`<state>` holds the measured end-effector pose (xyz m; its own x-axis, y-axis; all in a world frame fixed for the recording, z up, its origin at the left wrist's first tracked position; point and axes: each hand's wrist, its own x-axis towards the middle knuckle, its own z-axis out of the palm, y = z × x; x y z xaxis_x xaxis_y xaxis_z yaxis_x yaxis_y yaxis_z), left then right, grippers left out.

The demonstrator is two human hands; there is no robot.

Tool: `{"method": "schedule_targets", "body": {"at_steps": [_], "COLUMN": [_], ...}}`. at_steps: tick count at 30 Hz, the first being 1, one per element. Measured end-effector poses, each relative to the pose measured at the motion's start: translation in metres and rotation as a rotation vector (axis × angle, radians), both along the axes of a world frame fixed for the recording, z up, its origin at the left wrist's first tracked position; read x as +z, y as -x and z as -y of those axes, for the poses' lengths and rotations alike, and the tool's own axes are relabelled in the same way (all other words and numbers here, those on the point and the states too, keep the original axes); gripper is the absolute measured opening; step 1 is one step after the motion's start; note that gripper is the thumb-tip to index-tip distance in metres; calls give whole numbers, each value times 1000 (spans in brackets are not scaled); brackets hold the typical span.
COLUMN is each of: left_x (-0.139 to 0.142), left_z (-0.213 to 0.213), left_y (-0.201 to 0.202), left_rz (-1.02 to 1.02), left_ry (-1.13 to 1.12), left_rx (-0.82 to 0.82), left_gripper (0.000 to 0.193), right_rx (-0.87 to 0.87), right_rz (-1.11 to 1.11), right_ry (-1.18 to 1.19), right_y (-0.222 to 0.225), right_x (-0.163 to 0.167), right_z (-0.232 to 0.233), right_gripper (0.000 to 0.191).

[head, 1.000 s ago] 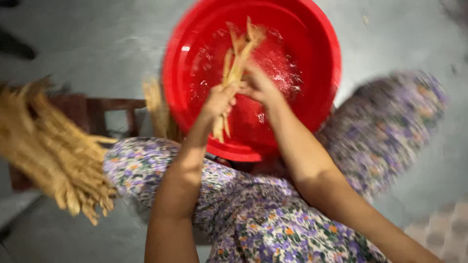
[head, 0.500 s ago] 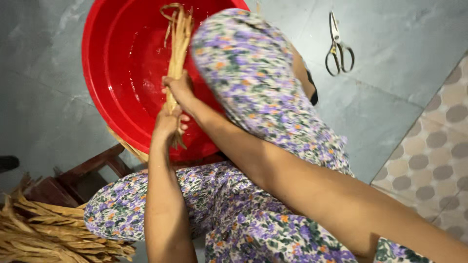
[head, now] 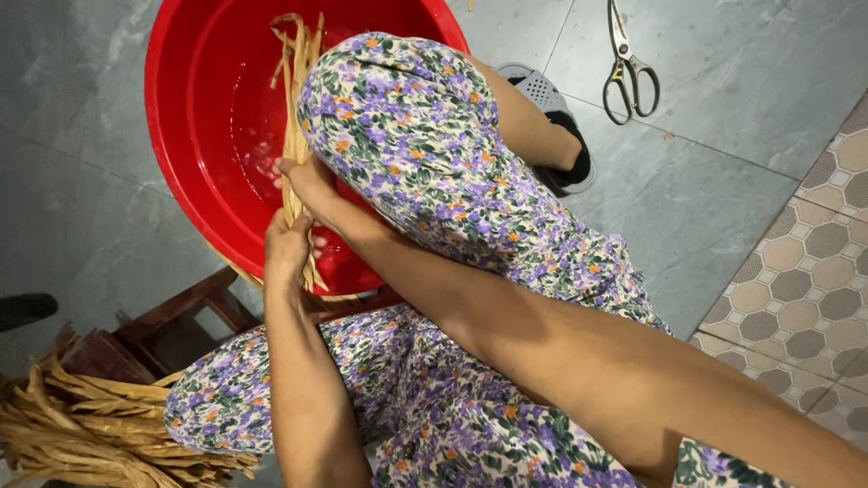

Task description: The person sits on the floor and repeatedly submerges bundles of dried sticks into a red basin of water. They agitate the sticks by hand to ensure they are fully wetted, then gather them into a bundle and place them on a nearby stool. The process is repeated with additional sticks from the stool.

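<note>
A bundle of pale straw-coloured strips (head: 297,136) is held over a round red basin (head: 194,136), which stands on the grey floor (head: 81,181) at the far left of the scene. A shallow pool of clear water is seen in the basin, and the far ends of the strips are spread and curled above its far rim, while the near ends hang past the near rim. No packages, labels or signs are to be seen.

The bundle is gripped low down by the left hand (head: 287,248), whose fingers are closed around the strips just inside the near rim. Just beyond it, the right hand (head: 307,185) is clamped on the same strips, the two hands almost touching. The right forearm is stretched in from the near right, under a raised knee in flower-printed cloth (head: 407,117) that hides part of the basin.

A heap of dry strips of the same colour (head: 99,434) is piled at the near left, beside a dark wooden stool (head: 172,325). On the far right of the floor a pair of scissors (head: 627,68) lies shut, well apart from the basin. A grey sandal (head: 542,90) is worn on the foot between the scissors and the basin. Patterned hexagon tiles (head: 805,271) are laid along the right edge
</note>
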<state>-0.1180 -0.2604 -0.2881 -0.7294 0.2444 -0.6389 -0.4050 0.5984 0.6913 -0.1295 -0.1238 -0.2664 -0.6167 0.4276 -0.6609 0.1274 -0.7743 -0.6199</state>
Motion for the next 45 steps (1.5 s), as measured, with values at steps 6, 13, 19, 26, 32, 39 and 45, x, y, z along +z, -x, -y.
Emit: {"method": "schedule_targets", "body": {"at_steps": [6, 13, 19, 26, 32, 39, 45], "left_x": [2, 62, 93, -9, -33, -37, -100], "left_z": [-3, -30, -8, -30, -77, -37, -81], "left_y": [-16, -61, -64, -31, 9, 68, 0], "left_rz": [-21, -254, -224, -692, -220, -230, -235], "left_ry": [43, -10, -111, -172, 257, 602, 562], "left_rx": [37, -135, -226, -573, -539, -42, 98], "left_gripper": [30, 30, 33, 15, 27, 39, 45], "right_rx": [-55, 83, -175, 309, 404, -12, 605], "right_rz": [-226, -321, -165, -242, 36, 538, 318], "right_ry": [370, 601, 414, 301, -178, -357, -801], "right_y": [7, 20, 19, 1, -4, -30, -42], "right_x": [-20, -59, -49, -37, -89, -136, -130], "right_z": [0, -59, -140, -103, -137, -162, -133], "right_gripper": [30, 17, 32, 49, 50, 58, 73]}}
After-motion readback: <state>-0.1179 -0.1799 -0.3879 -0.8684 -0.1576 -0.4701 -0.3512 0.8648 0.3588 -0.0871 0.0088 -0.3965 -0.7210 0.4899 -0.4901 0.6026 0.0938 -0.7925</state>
